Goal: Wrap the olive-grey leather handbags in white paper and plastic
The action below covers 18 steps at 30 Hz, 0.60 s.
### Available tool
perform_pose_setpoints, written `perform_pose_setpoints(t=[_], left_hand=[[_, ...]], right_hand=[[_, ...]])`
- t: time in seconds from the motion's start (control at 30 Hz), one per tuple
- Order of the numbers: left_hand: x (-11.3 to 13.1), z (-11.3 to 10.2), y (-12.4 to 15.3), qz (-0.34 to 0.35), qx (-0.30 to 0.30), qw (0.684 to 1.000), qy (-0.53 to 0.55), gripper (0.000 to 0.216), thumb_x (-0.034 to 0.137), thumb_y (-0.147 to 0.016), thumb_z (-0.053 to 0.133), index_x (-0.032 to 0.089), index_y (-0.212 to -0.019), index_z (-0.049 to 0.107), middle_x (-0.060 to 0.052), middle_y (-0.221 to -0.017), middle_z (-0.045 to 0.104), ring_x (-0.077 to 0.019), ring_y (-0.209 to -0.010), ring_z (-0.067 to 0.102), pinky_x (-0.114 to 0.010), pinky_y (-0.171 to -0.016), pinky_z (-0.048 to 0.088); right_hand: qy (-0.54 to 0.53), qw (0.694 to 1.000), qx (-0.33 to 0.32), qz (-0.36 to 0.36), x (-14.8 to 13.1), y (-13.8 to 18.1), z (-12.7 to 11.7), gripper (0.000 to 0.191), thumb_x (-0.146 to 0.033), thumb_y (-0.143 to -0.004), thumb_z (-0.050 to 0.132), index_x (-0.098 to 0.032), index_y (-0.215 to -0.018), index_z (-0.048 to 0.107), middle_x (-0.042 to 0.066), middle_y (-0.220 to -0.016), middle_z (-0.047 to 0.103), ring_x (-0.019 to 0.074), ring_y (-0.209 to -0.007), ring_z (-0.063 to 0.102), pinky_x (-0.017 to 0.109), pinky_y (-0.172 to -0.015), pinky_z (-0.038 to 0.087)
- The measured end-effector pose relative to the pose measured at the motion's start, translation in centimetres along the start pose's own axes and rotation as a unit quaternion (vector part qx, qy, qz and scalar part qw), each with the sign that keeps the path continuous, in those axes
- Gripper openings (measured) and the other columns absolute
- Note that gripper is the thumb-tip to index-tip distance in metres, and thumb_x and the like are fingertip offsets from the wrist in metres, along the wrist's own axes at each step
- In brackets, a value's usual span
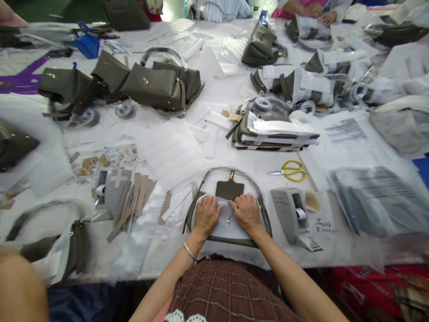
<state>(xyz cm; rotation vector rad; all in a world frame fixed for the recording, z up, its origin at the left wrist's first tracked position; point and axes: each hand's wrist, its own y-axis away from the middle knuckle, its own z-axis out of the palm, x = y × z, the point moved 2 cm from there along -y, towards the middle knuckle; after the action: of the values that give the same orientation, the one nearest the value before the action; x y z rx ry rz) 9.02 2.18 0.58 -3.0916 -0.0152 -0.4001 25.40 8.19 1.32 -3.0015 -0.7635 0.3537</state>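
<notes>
An olive handbag (231, 190) lies flat at the near table edge in front of me, its curved handle arching away from me and its flap tab pointing up. A white foam sheet (225, 223) covers the bag's front. My left hand (207, 215) and my right hand (246, 213) both press down on this sheet, side by side, with fingers curled at its upper edge near the flap. A silver bangle sits on my left wrist.
A grey tape dispenser (295, 214) stands right of the bag, another (109, 192) to the left with cardboard strips. Yellow scissors (291, 171) lie beyond. Several olive bags (150, 85), wrapped bags (275, 132) and foam sheets cover the table. Another person's hands (321, 15) work far right.
</notes>
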Motion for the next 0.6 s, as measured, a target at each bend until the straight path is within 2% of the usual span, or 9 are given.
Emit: perform_pose_setpoints(t=[0.07,0.17,0.23,0.33,0.43,0.5,0.6], left_hand=[[-0.1,-0.1,-0.1,-0.002,-0.001,1.0,0.002,0.021,0.032,-0.096,0.051,0.019,-0.11,0.061,-0.01,-0.106,0.065,-0.0271,-0.102,0.059,-0.043,-0.092,0.045],[-0.3,-0.4,-0.3,-0.001,0.018,1.0,0.012,0.022,0.032,-0.096,0.051,0.02,-0.11,0.063,-0.012,-0.125,0.062,-0.0292,-0.122,0.053,-0.045,-0.099,0.042],[-0.5,-0.6,-0.4,0.0,0.03,0.999,0.023,0.021,0.034,-0.095,0.052,0.021,-0.109,0.063,-0.011,-0.128,0.062,-0.0295,-0.132,0.045,-0.049,-0.107,0.037],[-0.8,-0.8,-0.8,-0.009,0.03,0.999,0.026,0.02,0.036,-0.095,0.052,0.021,-0.105,0.063,-0.008,-0.108,0.068,-0.0288,-0.125,0.05,-0.055,-0.114,0.028],[-0.9,-0.9,-1.4,-0.016,0.021,1.0,0.016,0.019,0.036,-0.096,0.051,0.021,-0.098,0.062,-0.006,-0.093,0.067,-0.027,-0.109,0.057,-0.054,-0.111,0.031],[-0.8,-0.9,-1.7,-0.017,0.02,1.0,0.011,0.019,0.036,-0.096,0.051,0.021,-0.093,0.062,-0.005,-0.089,0.065,-0.0262,-0.104,0.057,-0.053,-0.108,0.035],[-0.8,-1.0,-1.9,-0.019,0.023,1.0,0.009,0.019,0.037,-0.096,0.052,0.021,-0.09,0.061,-0.005,-0.088,0.064,-0.0261,-0.103,0.057,-0.054,-0.107,0.035]], right_hand=[[0.003,1.0,0.0,0.006,0.1,0.0,-0.3,0.042,-0.05,-0.099,0.043,-0.023,-0.071,0.061,0.008,-0.074,0.062,0.0249,-0.08,0.052,0.04,-0.079,0.034],[-0.001,1.0,-0.003,0.022,0.6,-0.1,-0.4,0.044,-0.048,-0.099,0.04,-0.023,-0.072,0.063,0.009,-0.072,0.062,0.0256,-0.079,0.053,0.04,-0.079,0.034],[-0.001,1.0,-0.01,0.028,1.0,-0.2,-0.2,0.045,-0.048,-0.1,0.038,-0.022,-0.072,0.063,0.009,-0.07,0.063,0.0247,-0.075,0.055,0.039,-0.076,0.034],[0.006,0.999,-0.028,0.028,1.4,-0.6,0.3,0.047,-0.048,-0.101,0.036,-0.021,-0.071,0.062,0.007,-0.064,0.063,0.022,-0.067,0.056,0.037,-0.074,0.035],[-0.001,0.998,-0.037,0.052,1.6,-0.8,0.7,0.045,-0.049,-0.101,0.037,-0.02,-0.079,0.064,0.006,-0.064,0.065,0.0207,-0.062,0.058,0.036,-0.073,0.036],[-0.018,0.996,-0.013,0.081,1.8,-0.9,0.9,0.042,-0.048,-0.1,0.038,-0.017,-0.097,0.065,0.009,-0.077,0.07,0.0226,-0.069,0.061,0.036,-0.074,0.038],[-0.052,0.992,0.044,0.102,2.0,-0.9,1.1,0.047,-0.045,-0.1,0.038,-0.012,-0.13,0.052,0.016,-0.113,0.067,0.0283,-0.099,0.062,0.039,-0.084,0.043]])
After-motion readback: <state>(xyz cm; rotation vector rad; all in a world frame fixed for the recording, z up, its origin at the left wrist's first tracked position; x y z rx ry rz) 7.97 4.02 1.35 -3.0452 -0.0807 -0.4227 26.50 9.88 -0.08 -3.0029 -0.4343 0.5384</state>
